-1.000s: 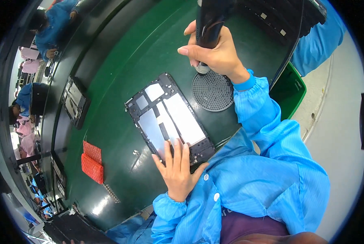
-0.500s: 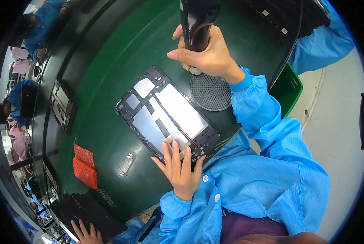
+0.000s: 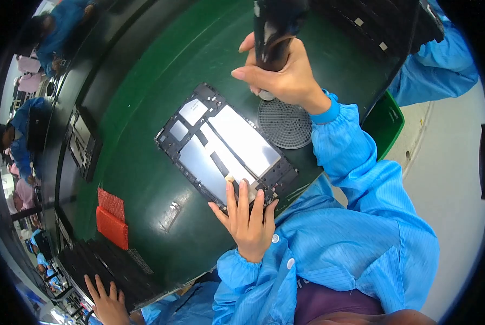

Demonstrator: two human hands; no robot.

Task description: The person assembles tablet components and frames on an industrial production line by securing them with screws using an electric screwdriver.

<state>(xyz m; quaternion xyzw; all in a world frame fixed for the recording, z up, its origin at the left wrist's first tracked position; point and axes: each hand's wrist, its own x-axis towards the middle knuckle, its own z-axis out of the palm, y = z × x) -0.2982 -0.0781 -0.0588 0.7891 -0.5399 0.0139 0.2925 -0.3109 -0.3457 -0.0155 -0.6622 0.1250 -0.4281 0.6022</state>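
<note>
My left hand (image 3: 249, 225) lies with its fingers spread over the lower end of a tablet mid-frame (image 3: 279, 180), a black frame with silver panels and dark strips, lying at a slant on the green bench. Its palm is off the frame's near edge. My right hand (image 3: 291, 76) is wrapped around a black electric screwdriver (image 3: 277, 32), held upright. The tool's pale lower end is just at the upper edge of a round grey plate full of small holes (image 3: 286, 130), right of the tablet. Its tip is hidden, so I cannot tell whether it touches.
Red bubble-wrap pouches (image 3: 111, 225) lie on the bench (image 3: 161, 189) at left. Another person's hand (image 3: 110, 303) rests by a stack of black panels (image 3: 112, 271). A second tablet frame (image 3: 82, 145) stands at the far left. A green bin (image 3: 384, 127) sits right of the bench.
The other person's hand and the black stack sit slightly further left. The whole view has shifted a little; my hands keep their grip and place.
</note>
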